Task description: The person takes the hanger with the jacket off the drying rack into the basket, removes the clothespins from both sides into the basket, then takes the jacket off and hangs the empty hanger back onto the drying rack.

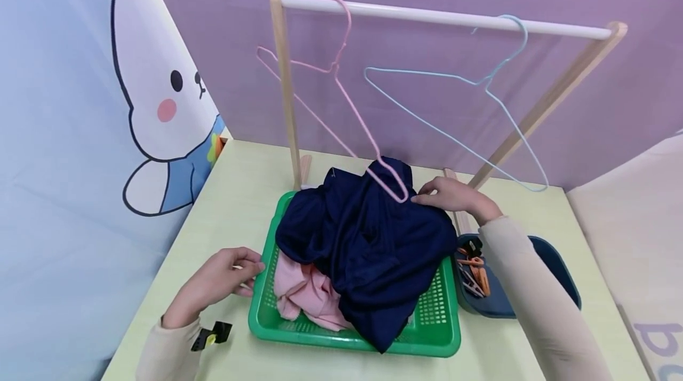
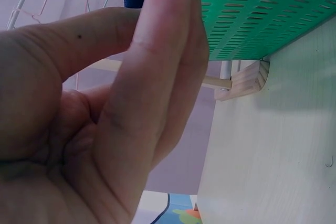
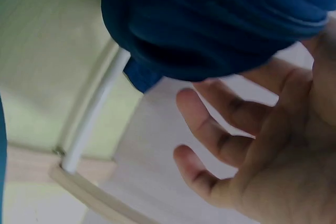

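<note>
A dark navy garment lies bunched over a green plastic basket, one part hanging over its front rim. Beneath it, a pink cloth shows at the basket's front left. At the garment's back right edge, my right hand pinches the fabric between thumb and index finger; its other fingers are loosely bent below the navy garment in the right wrist view. My left hand is at the basket's left rim, fingertips right against it, fingers fairly straight in the left wrist view.
Above the basket stands a rack with a white rail and wooden legs. A pink hanger and a light blue hanger hang from it. To the right, a dark blue bin holds several clips, partly behind my right sleeve.
</note>
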`<action>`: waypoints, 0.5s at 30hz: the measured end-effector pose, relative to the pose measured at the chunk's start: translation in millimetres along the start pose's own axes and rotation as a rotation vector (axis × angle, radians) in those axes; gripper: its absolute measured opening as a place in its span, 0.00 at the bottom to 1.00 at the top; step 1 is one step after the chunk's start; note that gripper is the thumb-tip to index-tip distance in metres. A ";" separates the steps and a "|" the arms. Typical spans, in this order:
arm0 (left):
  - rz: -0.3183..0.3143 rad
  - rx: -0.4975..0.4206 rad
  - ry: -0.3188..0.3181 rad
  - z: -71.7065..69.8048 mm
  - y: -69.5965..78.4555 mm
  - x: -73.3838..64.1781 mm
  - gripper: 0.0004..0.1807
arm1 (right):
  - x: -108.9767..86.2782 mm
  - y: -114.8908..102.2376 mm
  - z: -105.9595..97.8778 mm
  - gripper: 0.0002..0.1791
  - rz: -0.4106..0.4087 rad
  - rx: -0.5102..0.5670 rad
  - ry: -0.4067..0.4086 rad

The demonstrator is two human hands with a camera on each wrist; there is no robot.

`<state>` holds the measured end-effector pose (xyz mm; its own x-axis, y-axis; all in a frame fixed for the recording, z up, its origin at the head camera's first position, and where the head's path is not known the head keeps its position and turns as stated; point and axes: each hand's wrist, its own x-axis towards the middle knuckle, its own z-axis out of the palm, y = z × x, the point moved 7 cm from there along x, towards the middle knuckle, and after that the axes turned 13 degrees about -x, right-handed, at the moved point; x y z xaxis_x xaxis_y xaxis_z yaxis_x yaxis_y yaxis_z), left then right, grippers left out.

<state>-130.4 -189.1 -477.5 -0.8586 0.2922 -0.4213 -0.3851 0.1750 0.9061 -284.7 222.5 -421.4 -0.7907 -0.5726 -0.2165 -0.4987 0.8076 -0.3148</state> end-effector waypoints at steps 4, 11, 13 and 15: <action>-0.003 0.003 -0.002 1.1 0.7 -0.4 0.14 | 5.0 0.2 6.6 0.09 -0.079 0.113 -0.021; -0.011 0.005 0.005 1.2 -0.1 -0.1 0.14 | -3.7 -13.8 -9.9 0.03 -0.085 -0.041 0.219; -0.009 0.009 0.005 1.1 0.0 -0.3 0.14 | -11.0 -21.1 -14.4 0.03 -0.065 -0.078 0.261; -0.004 0.017 0.005 1.2 0.9 -0.7 0.14 | -19.7 -28.2 -18.3 0.04 -0.031 -0.091 0.291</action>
<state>-129.7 -188.1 -476.4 -0.8589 0.2865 -0.4245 -0.3825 0.1925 0.9037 -261.6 213.6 -391.3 -0.8365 -0.5435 0.0698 -0.5437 0.8072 -0.2299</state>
